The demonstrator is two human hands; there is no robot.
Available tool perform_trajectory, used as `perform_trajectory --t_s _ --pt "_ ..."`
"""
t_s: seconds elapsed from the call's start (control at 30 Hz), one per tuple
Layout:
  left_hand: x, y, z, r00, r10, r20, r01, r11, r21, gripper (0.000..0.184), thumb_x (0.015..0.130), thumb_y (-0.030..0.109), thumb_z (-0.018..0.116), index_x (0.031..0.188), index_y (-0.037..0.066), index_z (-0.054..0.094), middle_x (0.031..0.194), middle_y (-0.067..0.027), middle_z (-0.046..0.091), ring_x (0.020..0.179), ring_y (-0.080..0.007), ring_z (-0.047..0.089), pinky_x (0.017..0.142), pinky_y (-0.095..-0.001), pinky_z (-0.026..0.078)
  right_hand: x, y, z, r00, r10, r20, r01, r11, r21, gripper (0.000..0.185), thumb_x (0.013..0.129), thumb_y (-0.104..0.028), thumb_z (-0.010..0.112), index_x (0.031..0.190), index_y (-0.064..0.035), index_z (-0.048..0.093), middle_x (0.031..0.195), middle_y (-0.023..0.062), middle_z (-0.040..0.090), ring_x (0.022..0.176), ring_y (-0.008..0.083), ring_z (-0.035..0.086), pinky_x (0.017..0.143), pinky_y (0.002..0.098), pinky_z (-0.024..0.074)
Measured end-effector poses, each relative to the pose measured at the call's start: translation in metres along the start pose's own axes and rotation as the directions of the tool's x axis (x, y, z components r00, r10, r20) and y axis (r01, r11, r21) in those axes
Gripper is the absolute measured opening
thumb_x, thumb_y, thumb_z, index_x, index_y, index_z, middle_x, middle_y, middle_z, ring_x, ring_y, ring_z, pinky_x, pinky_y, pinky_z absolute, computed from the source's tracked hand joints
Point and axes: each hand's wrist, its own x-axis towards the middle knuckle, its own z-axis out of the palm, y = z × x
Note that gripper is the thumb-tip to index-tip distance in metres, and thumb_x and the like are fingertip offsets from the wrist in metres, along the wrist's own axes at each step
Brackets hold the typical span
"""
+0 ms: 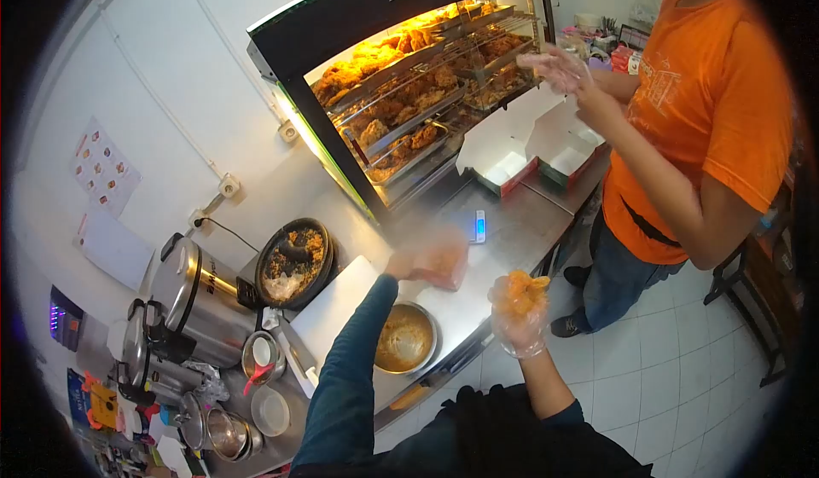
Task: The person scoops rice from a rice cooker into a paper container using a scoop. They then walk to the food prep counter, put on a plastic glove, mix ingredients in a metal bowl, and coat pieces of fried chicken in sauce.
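My right hand (518, 329), in a clear plastic glove, holds a golden piece of fried chicken (527, 292) over the front edge of the counter. My left hand (414, 263) reaches out above the white board. Around its fingers is a blurred, pinkish, see-through shape (447, 263), a glove or bag that I cannot make out. Just below that arm sits a steel bowl (404, 338) with brownish residue inside. A small scale with a lit blue display (479, 226) lies beyond the left hand.
A lit glass cabinet (401, 94) holds trays of fried chicken. Two open cartons (503, 158) stand before it. A co-worker in an orange shirt (695, 120) stands at right, gloved hands raised. A black pan (294, 265), steel cookers (205, 299) and a knife (299, 359) are at left.
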Motion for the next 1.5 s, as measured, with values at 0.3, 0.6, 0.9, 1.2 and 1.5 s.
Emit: perform_trajectory --t_s 0.3,0.6,0.9,1.2,1.5 --pt "-0.042 -0.064 -0.053 0.914 -0.327 -0.239 0.142 0.811 -0.568 0.028 0.084 0.018 0.033 0.092 -0.006 0.045 0.069 -0.0225 0.055 0.056 -0.0306 0.059 0.044 -0.0325 0.051 0.003 0.008 -0.01 1.0 0.024 -0.018 -0.024 0.999 0.025 0.025 0.071 -0.032 0.052 0.077 -0.0084 0.046 0.072 0.0049 0.043 0.065 0.0171 0.04 0.06 0.0279 0.037" --pt "-0.062 -0.057 -0.053 0.846 -0.378 -0.376 -0.029 0.672 -0.74 0.028 0.08 0.011 0.03 0.106 0.0 0.034 0.086 -0.0232 0.051 0.057 -0.031 0.06 0.042 -0.03 0.051 0.01 0.035 -0.019 0.993 0.101 -0.055 -0.104 0.993 -0.053 0.02 0.073 -0.027 0.049 0.081 -0.0095 0.044 0.073 0.0047 0.043 0.065 0.0155 0.039 0.06 0.0271 0.0352" --pt "-0.076 -0.057 -0.041 0.853 -0.342 -0.395 0.053 0.808 -0.586 0.067 0.074 0.029 0.055 0.124 0.002 0.019 0.076 -0.0158 0.056 0.053 -0.02 0.058 0.044 -0.0271 0.047 0.015 0.053 -0.02 0.983 0.127 -0.135 -0.137 0.988 -0.068 0.02 0.075 -0.027 0.05 0.082 -0.0093 0.045 0.074 0.0044 0.043 0.064 0.0149 0.039 0.059 0.0264 0.0347" --pt "-0.202 -0.027 -0.026 0.798 -0.112 -0.593 -0.362 0.697 -0.619 0.036 0.077 0.011 0.045 0.111 -0.001 0.04 0.084 -0.0112 0.058 0.067 -0.0162 0.056 0.061 -0.0242 0.045 0.03 0.081 -0.028 0.946 0.169 -0.275 -0.245 0.931 -0.269 0.026 0.079 -0.03 0.045 0.087 -0.0051 0.045 0.076 0.0047 0.046 0.072 0.0177 0.045 0.067 0.0312 0.0396" --pt "-0.285 0.022 0.098 0.988 -0.107 0.108 0.125 0.165 -0.978 0.046 0.086 0.042 0.027 0.112 0.005 0.039 0.09 -0.0113 0.056 0.079 -0.0187 0.054 0.07 -0.0298 0.044 0.021 0.141 -0.019 0.922 0.24 -0.304 -0.338 0.119 -0.933 0.037 0.076 -0.024 0.051 0.104 -0.0025 0.044 0.099 0.0101 0.052 0.092 0.0218 0.051 0.082 0.0327 0.041"
